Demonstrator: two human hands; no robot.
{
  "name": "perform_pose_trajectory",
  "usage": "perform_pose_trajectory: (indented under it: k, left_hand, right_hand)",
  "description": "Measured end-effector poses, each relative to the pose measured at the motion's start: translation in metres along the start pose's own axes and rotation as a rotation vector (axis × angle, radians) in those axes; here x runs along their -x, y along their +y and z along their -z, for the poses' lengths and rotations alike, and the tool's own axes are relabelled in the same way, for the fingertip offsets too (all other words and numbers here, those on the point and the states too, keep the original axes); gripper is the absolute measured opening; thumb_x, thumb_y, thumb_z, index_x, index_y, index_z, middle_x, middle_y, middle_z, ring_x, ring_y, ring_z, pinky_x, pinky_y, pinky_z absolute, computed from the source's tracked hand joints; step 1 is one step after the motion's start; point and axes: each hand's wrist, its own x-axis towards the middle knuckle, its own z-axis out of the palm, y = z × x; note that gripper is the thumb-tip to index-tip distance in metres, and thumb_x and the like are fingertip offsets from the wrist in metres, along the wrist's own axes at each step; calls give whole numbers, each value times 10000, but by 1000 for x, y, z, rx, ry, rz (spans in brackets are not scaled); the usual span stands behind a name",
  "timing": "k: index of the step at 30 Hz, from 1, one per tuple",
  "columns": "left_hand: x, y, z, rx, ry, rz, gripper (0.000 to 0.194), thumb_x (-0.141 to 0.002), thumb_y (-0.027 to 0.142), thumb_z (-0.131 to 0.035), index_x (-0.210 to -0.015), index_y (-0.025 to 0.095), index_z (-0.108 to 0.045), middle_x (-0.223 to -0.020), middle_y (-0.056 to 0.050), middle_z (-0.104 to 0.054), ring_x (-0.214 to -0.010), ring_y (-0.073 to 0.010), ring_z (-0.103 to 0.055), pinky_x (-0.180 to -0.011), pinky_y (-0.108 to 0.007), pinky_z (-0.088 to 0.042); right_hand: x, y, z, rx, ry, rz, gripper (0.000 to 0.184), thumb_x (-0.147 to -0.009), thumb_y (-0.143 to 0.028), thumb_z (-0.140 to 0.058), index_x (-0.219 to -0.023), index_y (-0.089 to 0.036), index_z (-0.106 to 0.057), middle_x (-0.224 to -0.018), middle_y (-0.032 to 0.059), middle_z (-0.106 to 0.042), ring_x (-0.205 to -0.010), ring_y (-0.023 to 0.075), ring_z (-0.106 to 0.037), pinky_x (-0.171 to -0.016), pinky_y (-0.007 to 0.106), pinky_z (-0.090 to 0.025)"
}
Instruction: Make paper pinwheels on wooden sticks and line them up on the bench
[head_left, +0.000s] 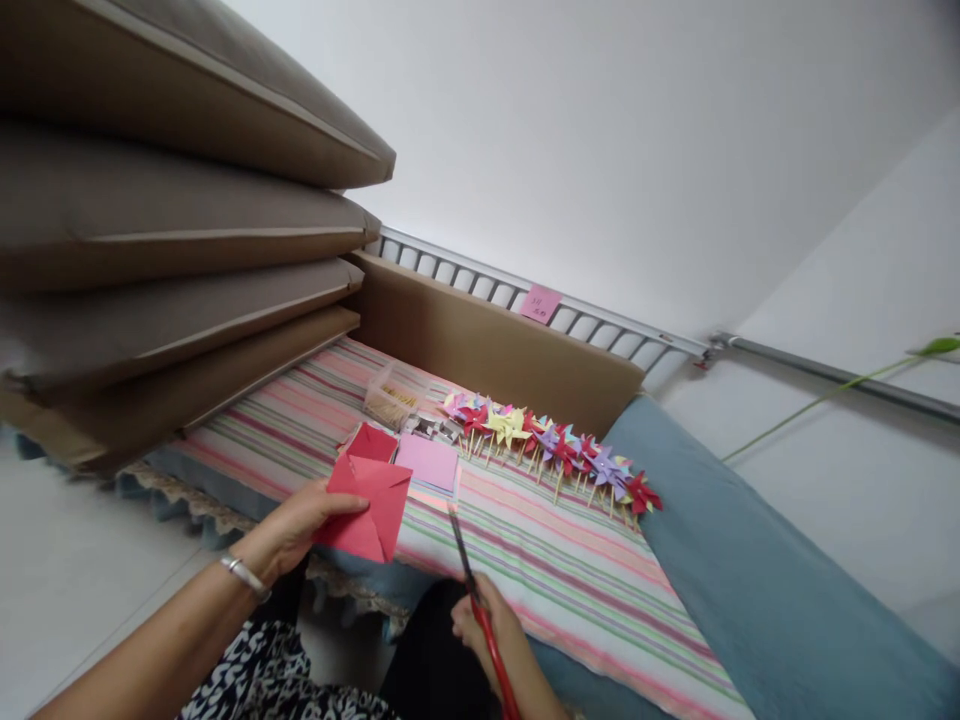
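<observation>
My left hand [289, 528] pinches a red paper square [369, 508] with diagonal creases, holding it above the near edge of a striped cloth [547, 570]. My right hand [484, 625] grips red-handled scissors [472, 590], blades closed and pointing away from me, just right of the paper. Beyond the paper lie another red sheet [369, 441] and a stack of pink and purple paper squares [427, 462]. A row of several finished paper pinwheels on sticks [551, 445] lies along the far side of the cloth.
A clear box of wooden sticks [390, 398] sits behind the paper. Stacked grey-brown cushions [172, 230] loom at the left. A cardboard panel [487, 345] and metal rail [585, 315] with a pink sticky note [540, 303] back the bed. Blue bedding [750, 590] lies right.
</observation>
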Motion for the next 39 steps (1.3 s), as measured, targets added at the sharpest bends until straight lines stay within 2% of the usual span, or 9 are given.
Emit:
perform_pose_trajectory:
  k: [4, 8, 13, 17, 21, 27, 31, 35, 39]
  left_hand:
    - [1, -10, -9, -103, -132, 85, 299, -544, 233, -804, -810, 116, -731, -803, -109, -766, -746, -267, -701, -710, -320, -522]
    - [5, -20, -21, -154, -237, 140, 316, -549, 233, -810, -836, 119, -741, -792, -102, -764, -787, -288, -699, -761, -346, -518]
    - [9, -20, -20, -121, -264, 145, 303, -637, 269, -789, -884, 99, -744, -819, -120, -764, -733, -243, -696, -715, -300, -516]
    - [9, -23, -13, 103, -198, 103, 255, -742, 321, -724, -874, 104, -740, -837, -110, -761, -682, -190, -681, -650, -261, -518]
    - [10, -42, -21, 403, -78, 60, 150, -728, 271, -739, -823, 156, -736, -842, -67, -764, -721, -186, -688, -682, -276, -539]
    - [14, -56, -48, 386, 0, -26, 224, -682, 198, -771, -889, 126, -724, -813, -84, -770, -716, -208, -708, -691, -273, -538]
    - [13, -47, -50, 345, 136, -108, 332, -640, 196, -793, -950, 119, -701, -823, -88, -773, -715, -233, -716, -681, -299, -547]
    - [12, -36, -37, 274, 158, -160, 385, -633, 219, -793, -986, 108, -685, -820, -94, -772, -699, -237, -715, -673, -306, -545]
    - [9, -27, -24, 191, 168, -132, 341, -617, 219, -796, -919, 102, -691, -763, -89, -769, -630, -214, -697, -629, -292, -534]
  right_hand:
    - [-8, -36, -6, -264, 95, -46, 642, -727, -595, -642, -1174, -150, -521, -762, 49, -648, -663, 185, -639, -588, 274, -478]
    - [-15, -78, -17, -438, -5, 55, 523, -759, -455, -673, -1176, -182, -513, -814, 10, -607, -683, 152, -604, -641, 266, -474]
    - [-19, -92, -34, -565, -22, 99, 437, -708, -272, -671, -1112, -199, -521, -818, -29, -548, -615, 109, -531, -578, 228, -417]
    - [-18, -92, -42, -629, 155, 116, 388, -729, -288, -652, -1088, -206, -528, -771, -49, -492, -613, 101, -506, -575, 216, -406]
    - [-19, -92, -51, -629, 359, 172, 368, -738, -288, -642, -1081, -226, -523, -799, -54, -495, -656, 99, -512, -625, 218, -425]
    - [-19, -90, -70, -559, 429, 205, 379, -784, -314, -603, -1136, -229, -494, -833, -27, -540, -633, 113, -538, -582, 231, -448]
    - [-14, -86, -72, -453, 346, 178, 395, -790, -358, -612, -1147, -215, -520, -807, -6, -577, -638, 144, -571, -593, 259, -488]
    - [1, -79, -57, -308, 96, 93, 379, -805, -413, -613, -1106, -187, -568, -735, -8, -567, -603, 147, -579, -583, 260, -493]
    - [21, -69, -37, -84, -143, 28, 379, -777, -410, -651, -1076, -178, -632, -662, -30, -510, -509, 111, -504, -488, 222, -419]
